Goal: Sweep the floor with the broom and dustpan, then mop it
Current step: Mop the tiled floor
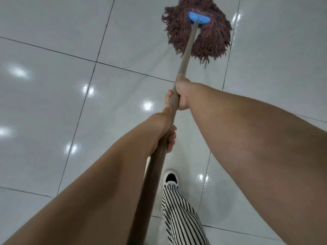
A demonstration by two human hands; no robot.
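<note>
At far left, floor (53, 103): glossy pale tiles w/ dark grout lines, ceiling lights glaring off them; looking wet in patches, esp. near the shoe.
Left hand (163, 133): wrapping round the pole lower down, nearer the body, fingers curling under; clenched on it.
Pole (185, 53): tan, running from bottom centre up to the mop head, tilting away from the person.
Right hand (179, 93): gripping the pole higher up, just past the left hand, fingers closed round it.
Mop head (198, 30): reddish-brown strings w/ blue clamp (198, 18), lying spread on the tile at top, straddling a grout line.
Leg & shoe (171, 177): striped trouser, white shoe planted just right of the pole.
Stage (my read): mopping is going on; broom & dustpan not in view, so sweeping is prob. done.
Risks: shoe is stepping on shiny, likely wet tile, so slipping is possible; hands are sitting close together, so leverage is weaker and the mop head could be skidding sideways, leaving streaks.
Writing/brands: none readable.
</note>
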